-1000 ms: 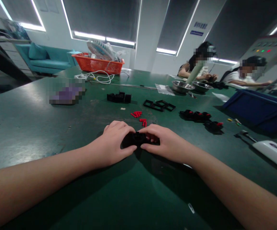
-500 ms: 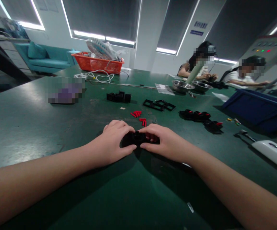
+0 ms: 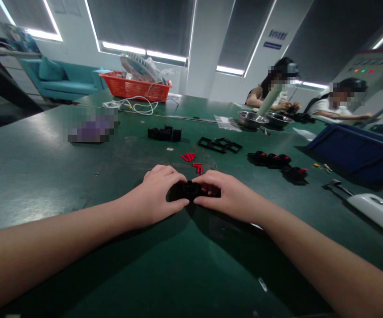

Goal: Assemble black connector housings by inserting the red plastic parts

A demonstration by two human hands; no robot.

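Both hands [image 3: 160,194] [image 3: 227,194] unmoved around small black part [image 3: 192,188]

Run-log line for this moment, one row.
left hand: fingers on small black plastic part | right hand: fingers on same part | beyond hands: small red cylindrical pieces, flat black rectangular frames

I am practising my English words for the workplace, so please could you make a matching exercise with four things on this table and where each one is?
1. nearest black part
2. red pieces
3. orange basket
4. blue bin

A. farther off, filled with things
B. at the right edge of the view
C. between left hand and right hand
D. in two small groups just beyond the hands

Right pairs: 1-C, 2-D, 3-A, 4-B
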